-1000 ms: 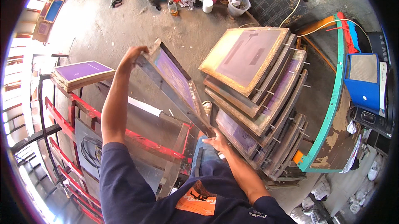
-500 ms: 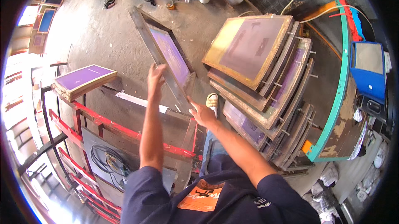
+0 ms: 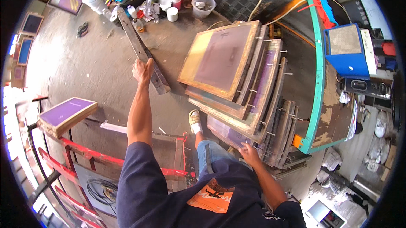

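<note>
One of the hands, the right, has left the frame.

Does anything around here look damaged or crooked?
Yes: the board in the turquoise frame at right has pale patches, as if its brown surface had peeled. The stacked framed screens near the right hand also sit askew, edges not lined up.

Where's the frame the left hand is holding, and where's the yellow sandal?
Frame [image 3: 135, 39]: head view, on its long edge, above the left hand [image 3: 142, 71].
Yellow sandal [image 3: 194, 117]: head view, on its upper.
</note>
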The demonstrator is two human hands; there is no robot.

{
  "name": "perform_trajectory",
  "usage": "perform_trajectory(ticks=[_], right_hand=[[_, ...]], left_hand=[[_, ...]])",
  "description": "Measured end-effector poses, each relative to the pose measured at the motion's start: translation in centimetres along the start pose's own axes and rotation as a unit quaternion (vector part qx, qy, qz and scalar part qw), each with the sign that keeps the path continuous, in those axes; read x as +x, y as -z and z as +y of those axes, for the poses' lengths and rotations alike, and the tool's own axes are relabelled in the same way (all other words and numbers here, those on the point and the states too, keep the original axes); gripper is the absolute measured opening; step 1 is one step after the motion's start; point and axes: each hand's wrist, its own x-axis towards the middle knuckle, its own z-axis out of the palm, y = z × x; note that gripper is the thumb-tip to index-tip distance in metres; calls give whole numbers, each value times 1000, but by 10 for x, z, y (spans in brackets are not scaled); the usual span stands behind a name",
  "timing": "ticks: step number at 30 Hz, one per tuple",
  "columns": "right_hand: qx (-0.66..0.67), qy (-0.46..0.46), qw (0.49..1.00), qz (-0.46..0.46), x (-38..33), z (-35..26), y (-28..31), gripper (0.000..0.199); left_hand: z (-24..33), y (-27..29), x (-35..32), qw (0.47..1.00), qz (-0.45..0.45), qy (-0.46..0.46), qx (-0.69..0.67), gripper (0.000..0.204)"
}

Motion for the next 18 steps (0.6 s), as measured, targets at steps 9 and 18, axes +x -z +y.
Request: perform_trajectory(ticks=[9,18], right_hand=[[35,-137,967,211,-84,164,-24,52],[161,-337,899,227,-166,232,-64,46]], left_hand=[[81,-41,-1,987,-72,-142,24,47],[179,-118,-48,940,-153,-295,78,50]])
